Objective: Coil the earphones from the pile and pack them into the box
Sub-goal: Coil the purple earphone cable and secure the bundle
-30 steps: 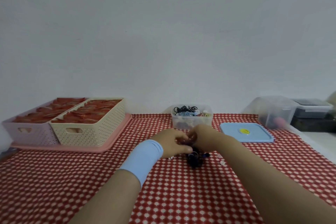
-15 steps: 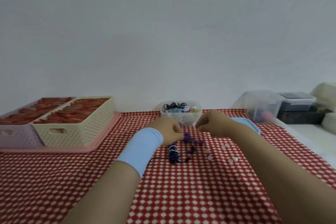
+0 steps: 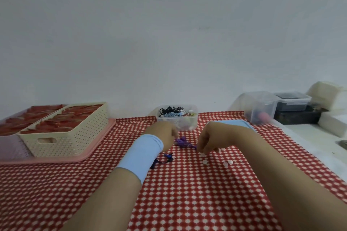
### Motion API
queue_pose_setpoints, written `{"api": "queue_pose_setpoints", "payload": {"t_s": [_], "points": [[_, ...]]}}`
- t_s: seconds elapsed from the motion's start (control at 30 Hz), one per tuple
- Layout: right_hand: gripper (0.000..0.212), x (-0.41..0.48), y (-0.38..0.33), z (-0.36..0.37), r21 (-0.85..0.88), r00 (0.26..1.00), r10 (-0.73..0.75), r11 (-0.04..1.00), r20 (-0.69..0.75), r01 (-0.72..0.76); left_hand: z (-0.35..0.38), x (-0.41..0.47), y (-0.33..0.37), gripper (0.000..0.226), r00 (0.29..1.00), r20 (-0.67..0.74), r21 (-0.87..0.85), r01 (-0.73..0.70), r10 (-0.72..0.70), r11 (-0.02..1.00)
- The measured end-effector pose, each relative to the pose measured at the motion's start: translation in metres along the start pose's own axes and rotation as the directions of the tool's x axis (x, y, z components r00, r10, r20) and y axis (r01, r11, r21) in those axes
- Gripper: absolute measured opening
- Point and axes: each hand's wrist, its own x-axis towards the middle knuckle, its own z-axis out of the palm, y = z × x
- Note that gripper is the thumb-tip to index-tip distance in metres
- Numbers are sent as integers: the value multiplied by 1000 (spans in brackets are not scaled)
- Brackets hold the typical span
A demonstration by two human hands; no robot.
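Observation:
A purple earphone point(image 3: 183, 141) lies between my two hands on the red checked cloth. My left hand point(image 3: 163, 133), with a light blue wristband, has curled fingers at the earphone's left end. My right hand point(image 3: 207, 139) pinches the earphone's right end, fingers pointing down at the cloth. A dark blue stretch of cord point(image 3: 165, 158) trails on the cloth under my left wrist. The clear box point(image 3: 194, 120) behind my hands holds several coiled earphones in black, blue and yellow.
Small white ear tips point(image 3: 205, 161) lie scattered by my right hand. A cream basket point(image 3: 71, 137) and a pink one stand on a pink tray at the left. A blue lid point(image 3: 232, 123) and clear containers point(image 3: 261, 108) sit at the right.
My hands have moved apart from a close grip over the dark bundle, and the purple earphone now stretches between them. The view has shifted to the right.

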Motion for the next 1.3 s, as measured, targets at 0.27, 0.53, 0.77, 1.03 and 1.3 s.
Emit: {"api": "queue_pose_setpoints", "payload": {"t_s": [0.27, 0.53, 0.77, 1.03, 1.3], "points": [[17, -5, -2, 12, -12, 994, 69, 998, 86, -69, 37, 9, 20, 35, 988, 104, -45, -112, 116, 993], [9, -3, -6, 18, 231, 976, 38, 973, -214, 13, 21, -13, 0, 31, 987, 126, -146, -81, 100, 986], [4, 3, -3, 40, 514, 869, 172, 852, -463, 105, 44, -15, 19, 30, 986, -122, -31, -118, 114, 992], [6, -1, 9, 51, 776, 869, 276, 606, -411, 174, 49, -12, 24, 24, 971, -235, -439, -137, 34, 888], [16, -5, 8, 45, 892, 937, 192, 408, -291, 194, 44, -27, 23, 28, 969, -243, -823, -189, -32, 536]]}}
